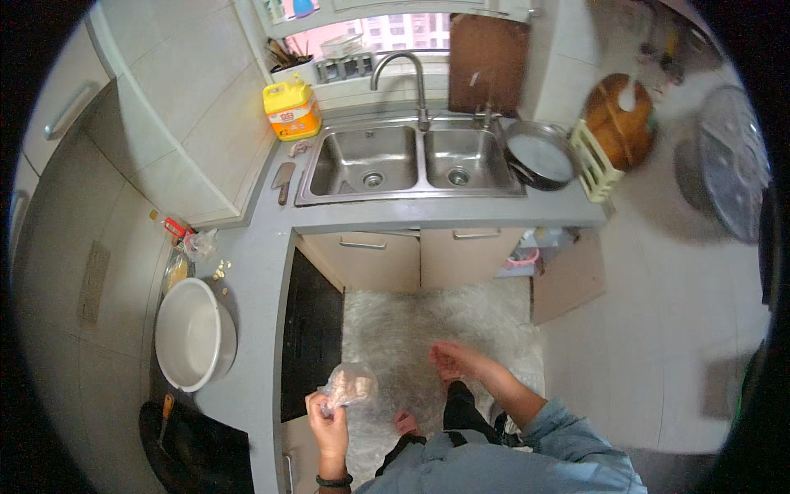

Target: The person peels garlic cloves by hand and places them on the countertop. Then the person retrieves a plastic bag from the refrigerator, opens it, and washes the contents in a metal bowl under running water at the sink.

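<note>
My left hand (326,425) grips the gathered neck of a clear plastic bag (353,384). Pale, pinkish-beige lumps show through the film, but their kind cannot be told. The bag hangs over the floor beside the left counter. My right hand (455,359) is away from the counters, above my foot, and its blurred fingers blend with the pink slipper behind. On the left counter, a white plastic basin (194,336) stands near several pale garlic-like cloves (221,270). A cleaver (283,179) lies beside the double-bowl stainless steel sink (421,185).
A yellow detergent jug (292,112) stands in the corner. Right of the sink is a dark pan (539,155) with whitish contents. A black wok (197,454) sits at lower left. An open cabinet door (571,278) juts out at right. The grey faucet (419,80) arches over the sink.
</note>
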The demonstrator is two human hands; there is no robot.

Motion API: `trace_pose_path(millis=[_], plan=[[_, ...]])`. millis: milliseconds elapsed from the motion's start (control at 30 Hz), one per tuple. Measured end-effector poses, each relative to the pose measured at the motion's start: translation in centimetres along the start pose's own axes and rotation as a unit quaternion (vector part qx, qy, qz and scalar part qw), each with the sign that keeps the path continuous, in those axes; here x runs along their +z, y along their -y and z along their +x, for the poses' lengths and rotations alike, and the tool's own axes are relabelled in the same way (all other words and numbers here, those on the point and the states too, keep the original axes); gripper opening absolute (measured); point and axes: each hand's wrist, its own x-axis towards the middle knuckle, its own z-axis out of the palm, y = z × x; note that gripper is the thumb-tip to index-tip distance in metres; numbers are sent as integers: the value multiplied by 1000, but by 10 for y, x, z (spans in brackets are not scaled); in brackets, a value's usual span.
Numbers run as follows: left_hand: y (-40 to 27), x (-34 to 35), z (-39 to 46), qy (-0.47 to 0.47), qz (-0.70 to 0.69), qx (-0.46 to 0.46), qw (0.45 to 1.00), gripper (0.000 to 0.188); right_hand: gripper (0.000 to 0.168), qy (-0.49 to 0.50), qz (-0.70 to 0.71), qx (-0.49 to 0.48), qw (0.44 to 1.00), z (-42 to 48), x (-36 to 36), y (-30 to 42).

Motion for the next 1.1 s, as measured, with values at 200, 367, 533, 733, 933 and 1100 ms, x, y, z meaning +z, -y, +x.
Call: trace_pose_path(millis=[200, 367, 533, 733, 933, 1100], plan=[[17, 59, -3, -44, 6, -95, 994, 27, 39, -139, -251, -70, 955, 184, -69, 95], [25, 91, -15, -40, -29, -139, 989, 27, 39, -353, -430, -336, 760, 288, -85, 116], [41, 97, -28, 13, 53, -166, 985, 28, 34, -370, -412, -343, 759, 279, -64, 117], [55, 102, -35, 36, 23, -238, 970, 25, 29, -300, -394, -256, 830, 236, -29, 75], [79, 99, -49, 28, -19, -277, 960, 26, 30, -165, -387, -211, 882, 207, 45, 0], [100, 95, -59, 13, -7, -290, 957, 25, 31, -82, -367, -179, 909, 213, 97, -16]])
